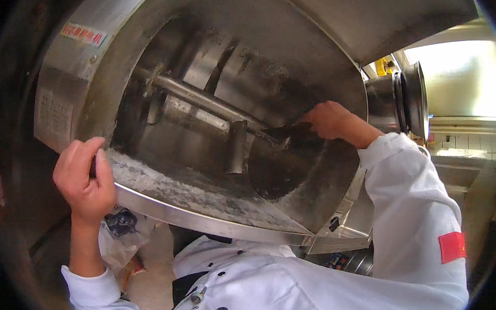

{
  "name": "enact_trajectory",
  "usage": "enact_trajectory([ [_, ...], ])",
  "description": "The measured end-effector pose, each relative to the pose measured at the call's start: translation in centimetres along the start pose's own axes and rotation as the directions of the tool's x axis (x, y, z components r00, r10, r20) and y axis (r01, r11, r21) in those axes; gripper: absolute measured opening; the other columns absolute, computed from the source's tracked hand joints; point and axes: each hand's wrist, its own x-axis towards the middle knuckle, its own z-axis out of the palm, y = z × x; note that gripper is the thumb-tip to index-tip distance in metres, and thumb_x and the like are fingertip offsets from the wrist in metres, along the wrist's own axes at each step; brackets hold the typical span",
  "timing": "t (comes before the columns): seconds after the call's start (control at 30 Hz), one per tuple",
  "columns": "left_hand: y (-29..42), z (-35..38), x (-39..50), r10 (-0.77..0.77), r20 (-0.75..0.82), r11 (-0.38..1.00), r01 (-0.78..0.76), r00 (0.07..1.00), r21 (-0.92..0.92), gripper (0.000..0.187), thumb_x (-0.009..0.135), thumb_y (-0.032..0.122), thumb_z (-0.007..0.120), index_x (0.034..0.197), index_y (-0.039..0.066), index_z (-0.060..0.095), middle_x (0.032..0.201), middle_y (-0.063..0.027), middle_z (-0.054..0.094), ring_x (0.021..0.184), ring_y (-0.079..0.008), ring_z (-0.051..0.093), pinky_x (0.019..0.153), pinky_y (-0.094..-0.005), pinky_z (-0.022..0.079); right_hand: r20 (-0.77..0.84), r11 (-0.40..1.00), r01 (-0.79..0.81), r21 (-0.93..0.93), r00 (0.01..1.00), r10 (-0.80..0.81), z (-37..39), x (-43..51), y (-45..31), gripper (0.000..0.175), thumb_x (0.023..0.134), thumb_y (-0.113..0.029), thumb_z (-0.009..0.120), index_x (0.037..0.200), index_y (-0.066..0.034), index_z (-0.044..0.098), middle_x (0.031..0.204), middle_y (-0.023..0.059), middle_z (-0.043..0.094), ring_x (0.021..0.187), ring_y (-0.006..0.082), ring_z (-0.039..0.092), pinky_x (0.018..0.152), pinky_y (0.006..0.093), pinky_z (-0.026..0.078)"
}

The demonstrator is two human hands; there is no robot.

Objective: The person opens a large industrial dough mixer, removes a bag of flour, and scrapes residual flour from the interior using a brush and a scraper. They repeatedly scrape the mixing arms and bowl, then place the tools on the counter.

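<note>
Before me stands a steel dough mixer tub, its front rim point(183, 214) coated with pale flour on the inner side. A round mixing shaft point(208, 100) with flat paddles point(237, 147) crosses the tub. My left hand point(86, 181) is curled at the left end of the front rim; something dark shows between thumb and fingers, too little to name. Inside the tub at the right, my right hand point(330, 120) points fingers down beside a paddle near the shaft's end. Its fingertips lie in shadow, and whether they grip a dark piece there cannot be told.
A raised steel lid point(393, 8) rises behind the tub. Stacked metal pots point(401, 99) stand at the right. A clear plastic bag point(117, 244) and a pale sack point(152, 272) are below the rim at the left. A black latch point(334, 224) sits at the tub's right corner.
</note>
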Motion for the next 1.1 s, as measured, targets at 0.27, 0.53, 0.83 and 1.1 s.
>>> enact_trajectory([
  [0.27,-0.6,-0.1,-0.3,-0.048,-0.031,0.996,0.046,0.998,-0.071,0.017,0.071,-0.006,0.058,0.086,0.0,0.063,0.062,-0.0096,0.049,0.052,-0.0245,0.048,0.048,-0.0329,0.035,-0.052,0.999,-0.016,0.036,0.998,0.018,-0.1,-1.5,-2.8,0.023,0.077,-0.011,0.056,0.098,-0.0095,0.066,0.089,0.0166,0.067,0.086,0.0343,0.065,0.073,0.0429,0.053],
  [0.53,-0.8,-0.3,-0.4,-0.034,-0.046,0.995,0.03,0.998,-0.098,0.017,0.068,-0.004,0.059,0.084,0.001,0.063,0.063,-0.0111,0.051,0.053,-0.0274,0.05,0.049,-0.0342,0.038,-0.089,0.999,0.027,-0.033,0.996,-0.03,1.4,-0.5,-1.3,0.027,0.077,-0.013,0.055,0.102,-0.0107,0.064,0.088,0.0156,0.067,0.084,0.0344,0.065,0.072,0.0448,0.052],
  [0.83,-1.1,-0.2,-0.4,-0.017,-0.054,0.995,0.011,0.998,-0.101,0.017,0.068,-0.003,0.06,0.084,0.001,0.063,0.063,-0.0112,0.052,0.052,-0.0273,0.051,0.048,-0.0334,0.04,-0.292,0.97,0.048,0.238,0.956,0.024,1.5,-1.1,-2.5,0.033,0.078,-0.012,0.054,0.109,-0.0144,0.063,0.094,0.0156,0.067,0.087,0.0359,0.064,0.071,0.0456,0.052],
  [1.1,-1.2,-0.2,-0.4,0.009,-0.081,0.994,-0.018,0.997,-0.108,0.018,0.067,-0.004,0.06,0.084,0.0,0.063,0.062,-0.0104,0.051,0.051,-0.0266,0.05,0.047,-0.0332,0.039,0.1,0.974,0.053,-0.222,0.994,-0.032,0.7,-4.7,-8.1,0.018,0.075,-0.013,0.058,0.089,-0.0113,0.07,0.09,0.0106,0.068,0.085,0.0289,0.067,0.068,0.0406,0.055],
])
